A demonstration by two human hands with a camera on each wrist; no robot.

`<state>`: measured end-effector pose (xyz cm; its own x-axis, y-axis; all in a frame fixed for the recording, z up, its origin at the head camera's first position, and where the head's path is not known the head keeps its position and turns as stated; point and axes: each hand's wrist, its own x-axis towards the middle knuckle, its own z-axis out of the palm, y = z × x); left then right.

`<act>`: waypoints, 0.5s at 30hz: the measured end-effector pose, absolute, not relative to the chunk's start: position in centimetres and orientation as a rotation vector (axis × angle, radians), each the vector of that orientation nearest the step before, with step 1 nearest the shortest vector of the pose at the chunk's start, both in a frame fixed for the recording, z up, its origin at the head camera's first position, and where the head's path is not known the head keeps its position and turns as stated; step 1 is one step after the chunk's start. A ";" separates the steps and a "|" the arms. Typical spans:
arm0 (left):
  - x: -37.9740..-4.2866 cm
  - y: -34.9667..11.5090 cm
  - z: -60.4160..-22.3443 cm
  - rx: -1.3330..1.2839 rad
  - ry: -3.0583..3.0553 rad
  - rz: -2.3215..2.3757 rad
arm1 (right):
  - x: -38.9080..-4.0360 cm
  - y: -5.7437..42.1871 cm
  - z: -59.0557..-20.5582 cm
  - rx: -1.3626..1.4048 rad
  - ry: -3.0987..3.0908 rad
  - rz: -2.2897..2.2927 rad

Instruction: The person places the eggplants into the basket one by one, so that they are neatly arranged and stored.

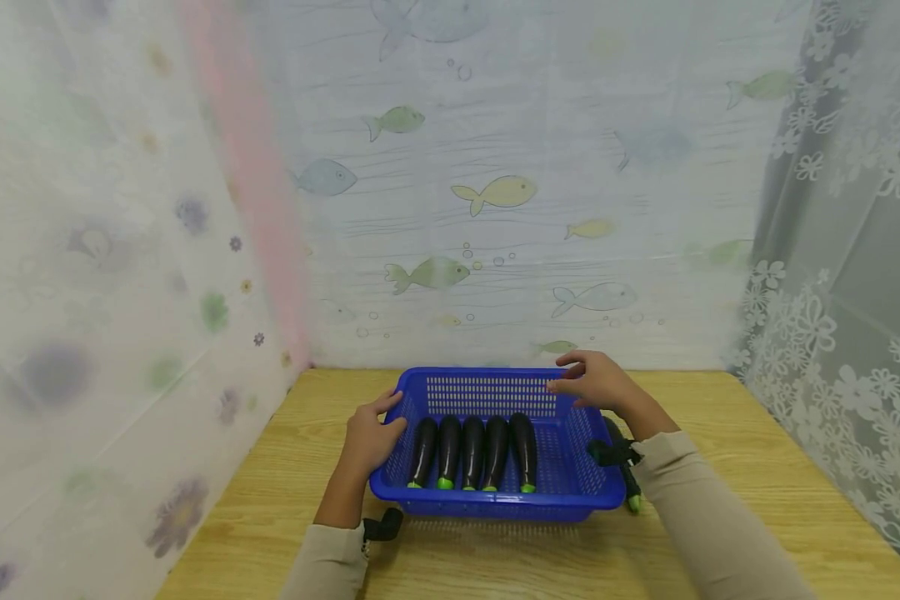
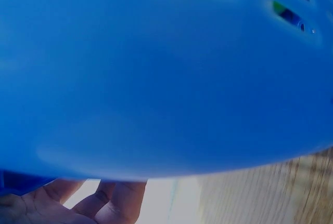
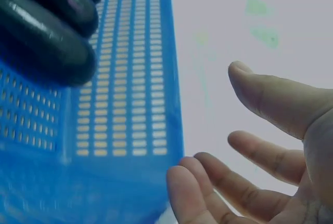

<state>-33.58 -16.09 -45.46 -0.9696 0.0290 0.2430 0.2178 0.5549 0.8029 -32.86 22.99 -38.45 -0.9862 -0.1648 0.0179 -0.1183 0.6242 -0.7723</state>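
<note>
A blue plastic basket (image 1: 495,500) with slotted walls sits on the table, with several dark eggplants (image 1: 473,450) side by side in its left and middle part, green ends toward me. At its left rim, my left hand (image 1: 371,437) holds the side, thumb over the edge. The left wrist view is mostly filled by the blue basket wall (image 2: 156,78), which hides part of that hand. Over the far right corner hovers my right hand (image 1: 596,385), fingers loosely bent and apart, fingertips close to the rim. Nothing lies between its thumb and fingers in the right wrist view.
Another eggplant (image 1: 633,493) lies on the wooden table (image 1: 705,467) against the basket's right outer side, partly hidden by the right wrist. A fish-print curtain (image 1: 525,208) hangs behind the table, with patterned sheets on the left and right.
</note>
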 end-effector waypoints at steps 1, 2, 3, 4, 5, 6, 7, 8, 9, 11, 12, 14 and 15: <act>-33.6 -16.1 -45.5 -0.208 -2.587 -1.378 | -32.8 23.3 -38.5 -0.231 2.792 -1.321; -33.6 -16.1 -45.5 -0.210 -2.586 -1.377 | -32.7 23.6 -38.5 -0.219 2.803 -1.325; -33.6 -16.1 -45.5 -0.211 -2.588 -1.373 | -32.6 24.0 -38.6 -0.203 2.818 -1.325; -33.6 -16.1 -45.6 -0.212 -2.589 -1.372 | -32.5 24.4 -38.7 -0.186 2.830 -1.330; -33.7 -16.1 -45.6 -0.210 -2.589 -1.372 | -32.3 24.7 -38.8 -0.166 2.843 -1.335; -33.7 -16.1 -45.6 -0.208 -2.589 -1.373 | -32.2 25.1 -38.9 -0.155 2.853 -1.335; -33.7 -16.0 -45.6 -0.206 -2.589 -1.375 | -32.1 25.5 -39.0 -0.143 2.864 -1.332; -33.7 -16.0 -45.6 -0.203 -2.589 -1.376 | -32.0 26.0 -39.2 -0.131 2.875 -1.323; -33.7 -16.0 -45.6 -0.202 -2.589 -1.376 | -31.8 26.4 -39.3 -0.120 2.883 -1.316; -33.8 -16.0 -45.7 -0.195 -2.587 -1.378 | -31.6 27.3 -39.7 -0.107 2.892 -1.302; -33.8 -16.0 -45.7 -0.193 -2.587 -1.378 | -31.6 27.7 -39.8 -0.097 2.894 -1.296; -33.8 -16.1 -45.8 -0.193 -2.587 -1.375 | -31.4 28.4 -40.1 -0.079 2.893 -1.285; -33.8 -16.1 -45.8 -0.195 -2.588 -1.375 | -31.3 28.8 -40.3 -0.074 2.887 -1.284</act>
<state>-33.82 -16.07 -45.79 -0.9704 0.0206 0.2405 0.2108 0.5576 0.8029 -31.27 28.78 -40.28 -0.9987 -0.0350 0.0366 -0.0507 0.6687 -0.7418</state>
